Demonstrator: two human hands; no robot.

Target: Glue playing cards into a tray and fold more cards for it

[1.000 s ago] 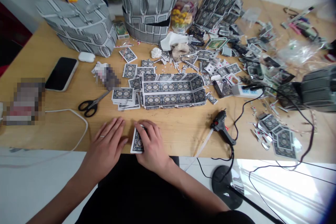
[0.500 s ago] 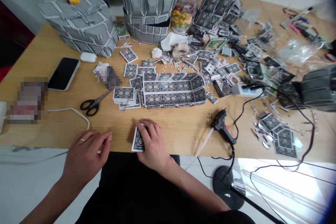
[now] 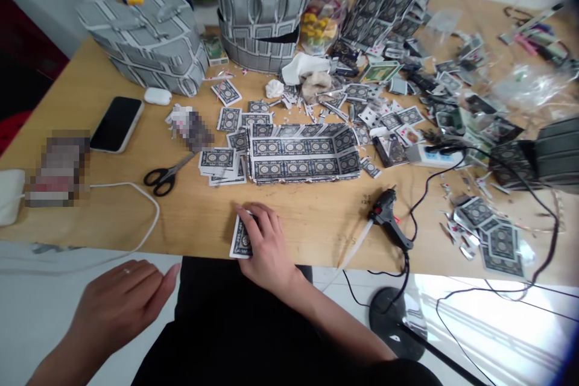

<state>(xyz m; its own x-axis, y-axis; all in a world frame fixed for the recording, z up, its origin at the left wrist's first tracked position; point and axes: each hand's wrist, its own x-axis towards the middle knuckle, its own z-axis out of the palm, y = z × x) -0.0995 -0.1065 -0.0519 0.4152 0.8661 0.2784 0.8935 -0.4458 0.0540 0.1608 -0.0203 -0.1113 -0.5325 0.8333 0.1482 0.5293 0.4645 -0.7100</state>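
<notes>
On the left, one black-screened phone [image 3: 117, 124] lies on the wooden counter [image 3: 199, 229], beyond the left hand [image 3: 120, 298]. That hand is in front of the counter's near edge, fingers loosely curled together, thumb held apart. Beyond it and slightly right are one small white case [image 3: 158, 96] and one pair of scissors [image 3: 163, 181] with black handles. Next, several loose cards [image 3: 218, 160] overlap beyond the patterned card [image 3: 241, 238], which lies near the counter's front edge under the right hand [image 3: 266, 244]. The right hand's fingers bend down close together over this card, holding it; its thumb is mostly hidden. Beyond that hand stands one open rectangular box [image 3: 305, 154], its inside lined with card backs in rows. Farther back, one clear bag [image 3: 319, 27] holds yellow and red pieces. To the hand's right are one black glue gun [image 3: 386, 214] and, farther off, one white power strip [image 3: 434, 155] with a black plug in it.
</notes>
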